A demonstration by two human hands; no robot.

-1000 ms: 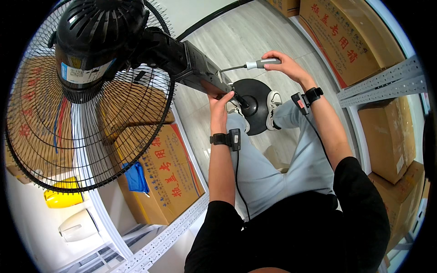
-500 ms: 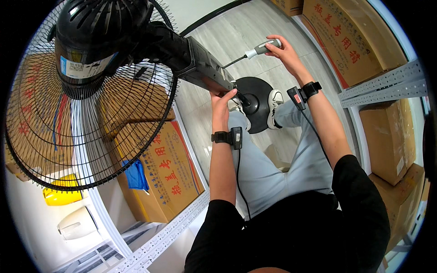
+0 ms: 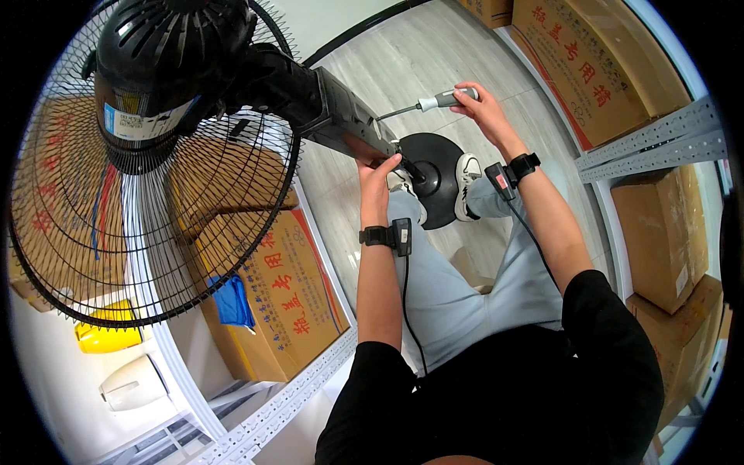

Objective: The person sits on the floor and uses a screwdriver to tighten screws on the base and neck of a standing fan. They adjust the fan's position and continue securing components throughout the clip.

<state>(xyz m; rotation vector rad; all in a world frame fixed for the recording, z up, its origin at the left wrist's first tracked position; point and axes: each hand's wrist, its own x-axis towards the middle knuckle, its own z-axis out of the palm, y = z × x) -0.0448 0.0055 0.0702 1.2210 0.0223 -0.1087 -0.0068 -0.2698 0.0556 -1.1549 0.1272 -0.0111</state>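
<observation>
A black standing fan rises from its round base [image 3: 440, 203] on the floor between my feet. Its motor housing [image 3: 177, 43] and wire grille [image 3: 58, 256] fill the upper left. My left hand [image 3: 375, 186] is wrapped round the lower end of the fan's control column [image 3: 341, 108], thumb on the near face. In my right hand [image 3: 487, 110] is a screwdriver [image 3: 448, 99] with a grey and white handle, held by the fingertips at its butt. The shaft points left, its tip at the column's side; whether it sits in a screw, I cannot make out.
Cardboard boxes [image 3: 291, 287] fill a white metal shelf [image 3: 267, 422] on the left, with a blue cloth pouch [image 3: 234, 301] on one. More boxes [image 3: 597, 70] stand on the right-hand rack [image 3: 659, 143]. Yellow [image 3: 108, 329] and white [image 3: 133, 385] objects lie at lower left.
My right hand has dropped a little, bringing the screwdriver's handle lower and the shaft closer to level. The left hand keeps its hold on the column.
</observation>
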